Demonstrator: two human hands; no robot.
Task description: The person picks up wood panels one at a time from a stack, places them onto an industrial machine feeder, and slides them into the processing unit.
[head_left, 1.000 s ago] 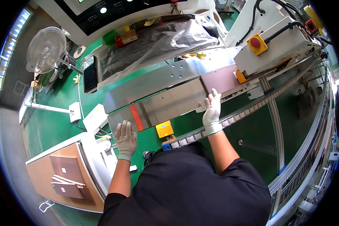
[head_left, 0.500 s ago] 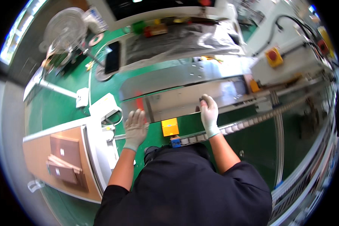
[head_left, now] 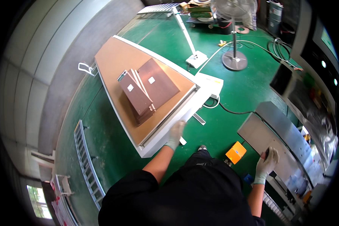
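My left hand (head_left: 176,134), in a pale glove, is at the near white end of a long table (head_left: 139,153). It looks smeared, so its finger pose and whether it touches the edge are unclear. On the table's tan top lie brown panels (head_left: 156,81), some stacked and overlapping, with small white labels. My right hand (head_left: 268,162), also gloved, is curled over the metal work plate (head_left: 258,132) at the right. A small dark thing at its fingertips is too small to name.
A yellow box (head_left: 236,152) sits on the green floor between table and machine. Beyond stand a fan (head_left: 234,60) and a white-based post (head_left: 196,59). Cables (head_left: 233,112) cross the floor. A roller track (head_left: 88,165) lies left of the table.
The view has swung left, bringing the table with the panels to the middle. My left hand has moved from beside the metal plate to the table's end; my right stays over the plate.
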